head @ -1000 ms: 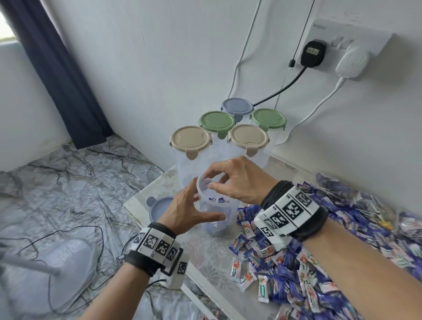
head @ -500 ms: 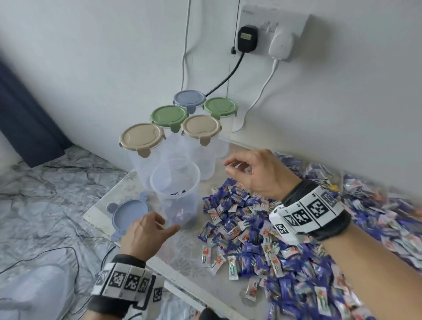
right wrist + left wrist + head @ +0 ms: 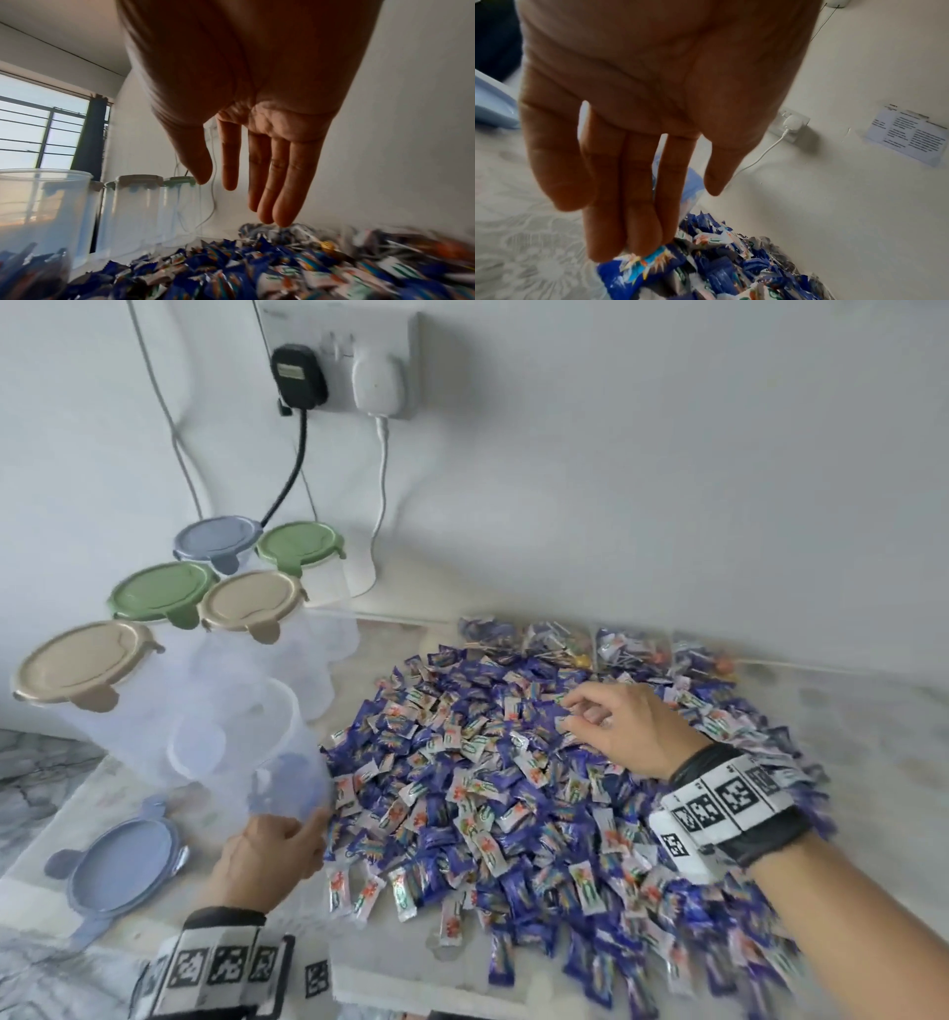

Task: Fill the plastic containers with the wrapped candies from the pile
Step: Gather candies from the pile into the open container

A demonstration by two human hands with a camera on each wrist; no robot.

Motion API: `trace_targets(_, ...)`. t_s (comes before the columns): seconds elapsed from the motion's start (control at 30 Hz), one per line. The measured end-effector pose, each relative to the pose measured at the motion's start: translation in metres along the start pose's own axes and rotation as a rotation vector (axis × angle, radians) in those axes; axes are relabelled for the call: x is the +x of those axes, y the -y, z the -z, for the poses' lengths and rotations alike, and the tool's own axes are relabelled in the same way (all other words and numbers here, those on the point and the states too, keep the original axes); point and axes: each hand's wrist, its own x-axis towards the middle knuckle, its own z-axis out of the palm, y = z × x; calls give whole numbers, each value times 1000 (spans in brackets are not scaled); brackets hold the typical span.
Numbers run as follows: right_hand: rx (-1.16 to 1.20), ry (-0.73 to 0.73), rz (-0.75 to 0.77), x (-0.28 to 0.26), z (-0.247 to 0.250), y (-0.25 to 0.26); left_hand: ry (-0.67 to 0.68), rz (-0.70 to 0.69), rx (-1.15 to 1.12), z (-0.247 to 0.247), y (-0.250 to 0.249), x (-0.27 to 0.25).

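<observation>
A big pile of blue-and-white wrapped candies (image 3: 488,788) (image 3: 257,274) (image 3: 731,263) covers the middle of the table. At its left edge stands an open clear plastic container (image 3: 241,742) (image 3: 38,213) with a few candies in the bottom. My left hand (image 3: 277,850) (image 3: 641,223) is low beside the container's base, fingers straight and holding nothing. My right hand (image 3: 611,726) (image 3: 257,182) hovers over the far part of the pile. Its fingers point down at the candies and are empty.
Several closed containers with beige (image 3: 82,665), green (image 3: 159,593) and blue lids stand behind the open one. A loose blue lid (image 3: 118,865) lies front left. Lollipops (image 3: 590,649) lie by the wall. Plugs and cables hang from a wall socket (image 3: 334,367). The table's front edge (image 3: 411,983) is close.
My right hand left the container's mouth and moved right over the pile. My left hand let go of the container's side and dropped to its base. The view swung right.
</observation>
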Motion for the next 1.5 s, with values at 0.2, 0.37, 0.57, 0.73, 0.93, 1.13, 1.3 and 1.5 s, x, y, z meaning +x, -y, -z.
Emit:
trace_targets(0.2, 1, 29, -67, -31, 8, -42, -115, 138, 50, 15, 11, 1)
trace_targets(0.37, 39, 55, -104, -35, 5, -54, -233, 246, 59, 26, 19, 2)
trace_targets(0.57, 47, 90, -106, -26, -4, -54, -287, 68, -119, 24, 21, 5)
trace_targets(0.73, 48, 112, -131, -24, -10, -54, -263, 69, -166, 31, 23, 6)
trace_targets(0.93, 85, 102, -154, -34, -6, -53, -165, 224, -5, 4, 29, -5)
trace_targets(1.13, 55, 74, -199, -49, 3, -59, -16, -327, -31, -26, -36, -26)
trace_targets(1.3, -118, 153, -265, -64, 5, -69, 69, -548, 119, -45, -90, -2)
trace_targets(1.5, -282, 367, -513, -68, -9, -77, 296, -527, 556, -73, -128, 30)
